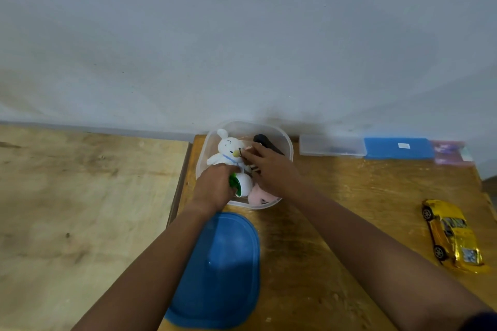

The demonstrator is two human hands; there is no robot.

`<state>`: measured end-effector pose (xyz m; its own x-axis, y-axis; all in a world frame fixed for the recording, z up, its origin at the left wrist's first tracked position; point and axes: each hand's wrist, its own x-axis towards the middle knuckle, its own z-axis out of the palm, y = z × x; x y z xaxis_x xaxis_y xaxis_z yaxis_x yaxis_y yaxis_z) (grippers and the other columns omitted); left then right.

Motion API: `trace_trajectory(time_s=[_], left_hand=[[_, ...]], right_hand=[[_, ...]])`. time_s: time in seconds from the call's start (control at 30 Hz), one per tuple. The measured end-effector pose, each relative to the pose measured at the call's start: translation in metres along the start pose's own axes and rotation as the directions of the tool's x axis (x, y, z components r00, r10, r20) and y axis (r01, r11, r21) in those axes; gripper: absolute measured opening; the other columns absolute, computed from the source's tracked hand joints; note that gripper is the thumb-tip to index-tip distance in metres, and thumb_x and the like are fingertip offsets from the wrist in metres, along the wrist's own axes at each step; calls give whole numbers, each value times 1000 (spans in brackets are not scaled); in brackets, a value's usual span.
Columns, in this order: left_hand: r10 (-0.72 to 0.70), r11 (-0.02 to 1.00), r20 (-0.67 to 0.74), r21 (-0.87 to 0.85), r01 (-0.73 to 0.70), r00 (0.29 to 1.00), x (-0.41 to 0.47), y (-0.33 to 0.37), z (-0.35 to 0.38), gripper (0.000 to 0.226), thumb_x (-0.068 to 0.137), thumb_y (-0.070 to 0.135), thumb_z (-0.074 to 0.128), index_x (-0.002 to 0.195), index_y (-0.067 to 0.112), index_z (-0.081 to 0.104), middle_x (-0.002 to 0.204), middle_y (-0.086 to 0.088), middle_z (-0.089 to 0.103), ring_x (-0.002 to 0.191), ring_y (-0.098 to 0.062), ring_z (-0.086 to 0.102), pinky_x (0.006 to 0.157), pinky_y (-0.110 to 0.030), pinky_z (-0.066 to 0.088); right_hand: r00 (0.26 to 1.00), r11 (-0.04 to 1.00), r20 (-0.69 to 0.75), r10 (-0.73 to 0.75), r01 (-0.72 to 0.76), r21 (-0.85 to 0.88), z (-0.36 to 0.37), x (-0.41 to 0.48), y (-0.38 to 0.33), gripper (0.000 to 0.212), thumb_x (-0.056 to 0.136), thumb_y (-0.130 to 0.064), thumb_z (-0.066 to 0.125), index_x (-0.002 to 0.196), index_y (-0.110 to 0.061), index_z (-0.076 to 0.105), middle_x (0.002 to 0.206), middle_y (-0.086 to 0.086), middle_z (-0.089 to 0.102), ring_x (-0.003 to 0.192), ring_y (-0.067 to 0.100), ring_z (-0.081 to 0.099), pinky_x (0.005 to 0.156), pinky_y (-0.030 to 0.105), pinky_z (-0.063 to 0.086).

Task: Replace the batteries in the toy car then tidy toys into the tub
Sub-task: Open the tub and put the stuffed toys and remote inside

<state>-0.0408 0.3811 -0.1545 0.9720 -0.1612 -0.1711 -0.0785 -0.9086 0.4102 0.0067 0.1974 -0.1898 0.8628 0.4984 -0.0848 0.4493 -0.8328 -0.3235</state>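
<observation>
Wooden table (336,196): tub (285,142), blue lid (223,277), yellow car (453,236), cases (398,148)

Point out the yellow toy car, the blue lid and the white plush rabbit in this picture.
yellow toy car (451,234), head view, on its roof.
blue lid (223,271), head view, on its flat top.
white plush rabbit (228,146), head view, on its face.

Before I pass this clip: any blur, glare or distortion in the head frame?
Head view: the left hand gripping the green-and-white toy and the right hand in the tub are motion-smeared; soft glare on the blue lid; yellow car sharper.
</observation>
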Motion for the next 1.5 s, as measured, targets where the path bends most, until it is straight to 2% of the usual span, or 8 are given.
trace_trajectory(time_s=[0.37,0.57,0.7,1.0,1.17,1.27,1.4,1.5], left_hand=[[-58,995,-9,-81,57,998,-4,2,4,58,83,22,77,138,13,61,133,-13,63,119,-31,57,95,-36,47],[-75,996,-263,-70,59,962,-33,4,-6,62,83,44,75,137,16,60,139,-11,59,126,-30,54,104,-42,48],[-298,944,-425,-261,199,854,-91,5,11,63,84,48,64,137,15,60,141,-13,56,127,-32,53,101,-47,48],[-785,610,-101,-293,736,611,-203,-5,77,84,89,55,65,155,16,31,159,-21,28,145,-44,27,116,-59,26],[-825,523,-62,-461,717,562,-227,-6,91,92,87,48,72,156,7,27,159,-23,31,146,-44,30,115,-56,33],[-848,485,-89,-525,699,522,-233,1,92,87,85,40,77,153,5,34,153,-24,39,142,-44,37,113,-54,37],[-916,371,-70,-522,768,395,-242,14,92,63,89,23,71,142,-2,47,143,-31,46,133,-48,45,107,-51,41],[-940,316,-68,-549,773,336,-249,19,96,46,88,7,62,133,-1,58,137,-30,52,122,-48,54,102,-49,45]], right_hand=[[992,987,-4,-127,126,-103,-15,11,6,50,100,-44,42,149,-36,35,159,-1,30,137,26,40,110,42,35],[945,992,-321,63,-25,121,-21,-40,-19,45,97,-41,51,141,-33,47,148,-2,48,134,18,44,108,39,39],[826,930,-493,275,-99,354,8,-113,-46,31,89,-35,60,116,-22,65,119,7,60,106,24,56,87,38,51],[943,875,87,320,-330,355,78,-194,-70,57,85,-52,56,133,-21,57,125,12,55,117,33,54,96,40,47],[934,848,165,318,-358,391,75,-202,-82,52,87,-47,62,134,-23,57,122,7,43,116,24,48,98,32,45],[903,702,212,374,-425,572,68,-201,-86,47,84,-36,71,128,-21,64,124,7,54,113,19,55,95,32,50],[805,193,426,413,-534,823,49,-197,-82,33,89,-8,70,122,-5,67,115,7,71,87,15,67,62,17,54],[765,32,502,404,-560,828,41,-194,-76,30,88,-1,69,117,-2,67,109,9,71,80,16,68,61,21,55]])
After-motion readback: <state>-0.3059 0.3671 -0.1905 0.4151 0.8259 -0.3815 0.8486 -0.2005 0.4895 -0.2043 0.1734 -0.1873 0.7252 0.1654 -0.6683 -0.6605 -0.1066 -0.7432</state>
